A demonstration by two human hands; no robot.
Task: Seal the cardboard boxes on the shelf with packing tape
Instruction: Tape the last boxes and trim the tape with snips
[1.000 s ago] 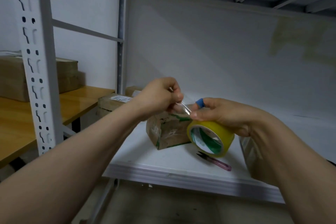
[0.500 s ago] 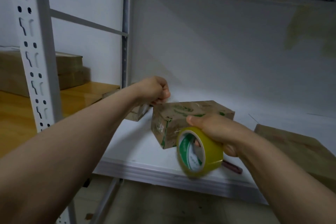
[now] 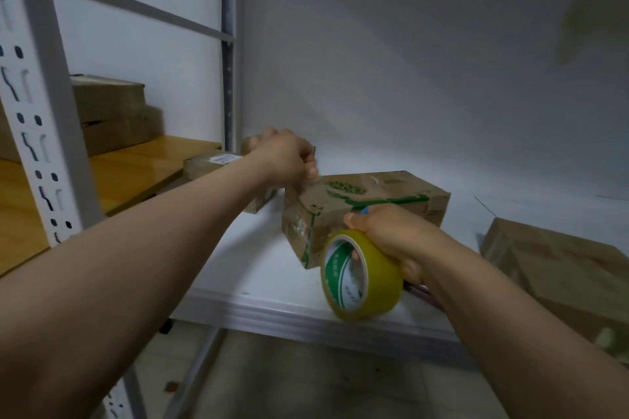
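On the shelf point(image 3: 258, 269), right hand point(image 3: 394, 241) grips tape roll point(image 3: 376, 282); left hand point(image 3: 284, 156) — curled, hold unclear — touches box point(image 3: 381, 189)

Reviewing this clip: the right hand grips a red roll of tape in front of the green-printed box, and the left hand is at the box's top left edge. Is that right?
Not quite. The head view shows the tape roll is yellow, not red. The rest stands: the right hand grips it in front of the green-printed box, and the left hand is at the box's top left edge.
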